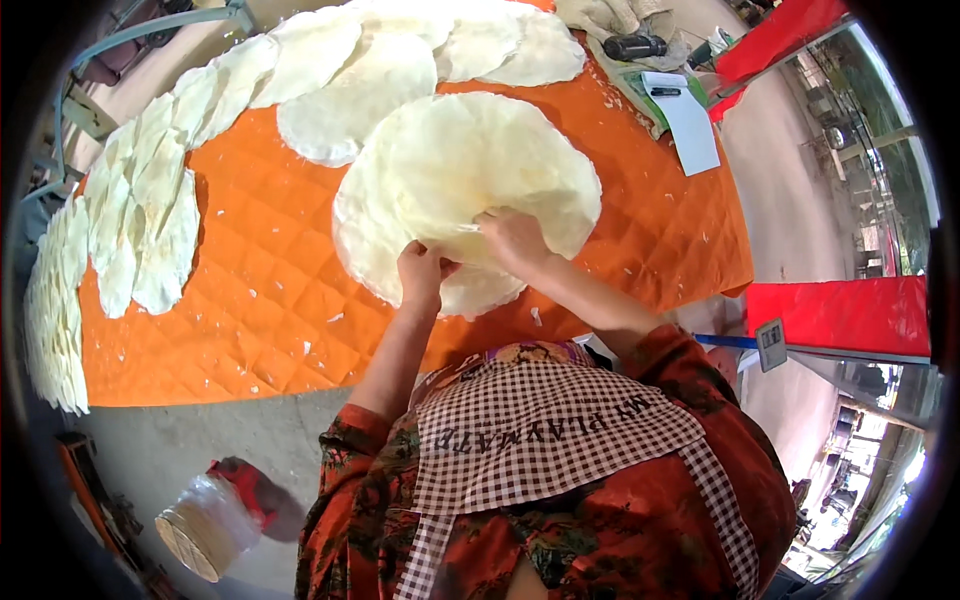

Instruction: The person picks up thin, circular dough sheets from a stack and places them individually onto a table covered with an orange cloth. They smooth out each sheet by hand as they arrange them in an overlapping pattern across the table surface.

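Note:
A stack of large, thin, round, pale-cream sheets (480, 150), like flatbreads, lies in front of me on the orange table cover. My left hand (422, 272) pinches the near edge of the top sheet between thumb and fingers. A little to the right and farther in, my right hand (512, 240) has its fingers closed on the same sheet, which is creased and lifted between the two hands. The fingertips of my right hand are partly hidden by the hand itself. Under the lifted edge, another pale sheet (478, 296) shows.
Overlapping pale sheets (330, 60) line the table's far edge and continue in rows (150, 220) down its left side. On the orange cover (270, 330) lie small white flakes. A paper with a pen (690, 130) and a dark bottle (635, 47) are at far right. A plastic-wrapped round bundle (205, 530) stands on the floor.

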Action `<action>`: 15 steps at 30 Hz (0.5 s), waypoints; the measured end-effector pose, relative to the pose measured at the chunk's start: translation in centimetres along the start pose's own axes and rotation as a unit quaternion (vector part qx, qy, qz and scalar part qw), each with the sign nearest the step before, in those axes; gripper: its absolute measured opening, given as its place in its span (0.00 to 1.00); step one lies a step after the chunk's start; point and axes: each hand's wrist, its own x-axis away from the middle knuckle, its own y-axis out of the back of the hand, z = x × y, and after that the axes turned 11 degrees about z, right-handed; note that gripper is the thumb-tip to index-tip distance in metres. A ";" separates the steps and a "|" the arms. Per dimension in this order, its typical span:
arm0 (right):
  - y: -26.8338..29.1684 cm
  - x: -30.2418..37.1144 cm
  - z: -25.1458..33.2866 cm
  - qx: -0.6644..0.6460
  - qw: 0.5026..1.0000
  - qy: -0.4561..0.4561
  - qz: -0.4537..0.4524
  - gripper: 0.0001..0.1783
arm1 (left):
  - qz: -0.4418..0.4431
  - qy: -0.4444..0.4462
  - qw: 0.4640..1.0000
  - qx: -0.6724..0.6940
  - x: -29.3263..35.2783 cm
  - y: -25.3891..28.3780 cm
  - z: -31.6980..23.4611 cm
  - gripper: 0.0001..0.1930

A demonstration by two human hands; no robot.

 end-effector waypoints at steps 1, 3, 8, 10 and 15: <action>-0.7 0.0 -0.4 0.007 1.000 -0.005 0.021 0.04 | 0.009 -0.015 1.000 0.021 0.1 -0.4 -0.3 0.09; -1.3 0.0 -0.4 -0.016 0.999 -0.007 0.036 0.06 | 0.024 -0.015 0.997 0.068 0.5 -0.4 -0.2 0.08; -0.6 0.8 0.5 -0.107 0.992 0.004 0.065 0.16 | 0.093 -0.006 0.976 0.195 1.0 0.3 0.1 0.03; -0.5 1.4 1.5 -0.075 0.997 0.009 0.011 0.23 | 0.096 -0.001 0.974 0.203 1.1 0.6 0.0 0.02; -2.0 1.6 2.3 -0.007 1.000 -0.016 -0.025 0.22 | 0.111 -0.002 0.969 0.222 1.0 -0.2 -0.3 0.08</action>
